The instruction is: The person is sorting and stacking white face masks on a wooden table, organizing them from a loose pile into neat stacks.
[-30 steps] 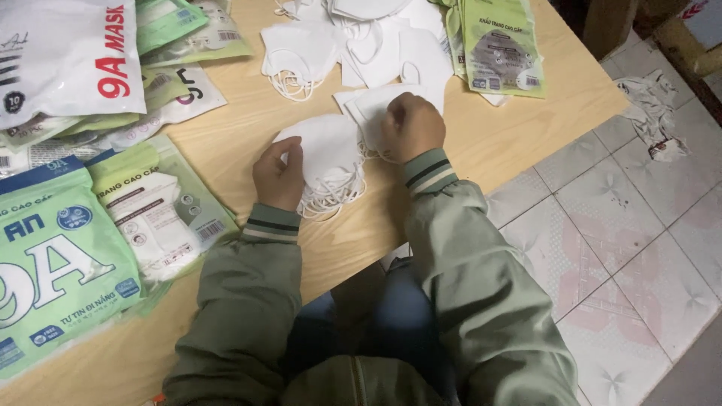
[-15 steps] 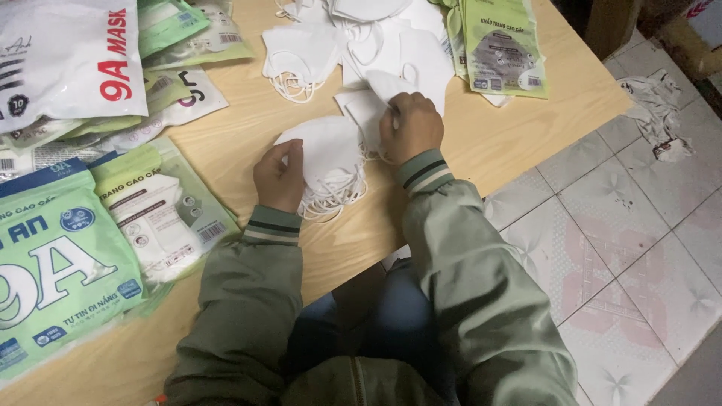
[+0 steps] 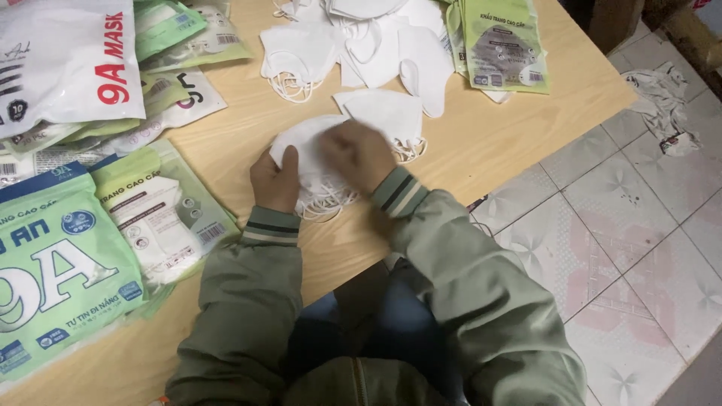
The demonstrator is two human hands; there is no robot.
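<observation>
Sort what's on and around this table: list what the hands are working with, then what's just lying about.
In hand:
left hand and right hand on a stack of white masks
single white mask touching that stack

Lying about:
loose mask pile
green packets
large green bags
white bag
crumpled wrapper on the floor

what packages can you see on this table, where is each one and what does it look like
Large white pouch: far left corner, red and black print.
Big green pouch: near left edge, white lettering.
Green-and-clear flat pack: left of the left hand, white mask inside.
Green flat packs: far right, grey picture.
</observation>
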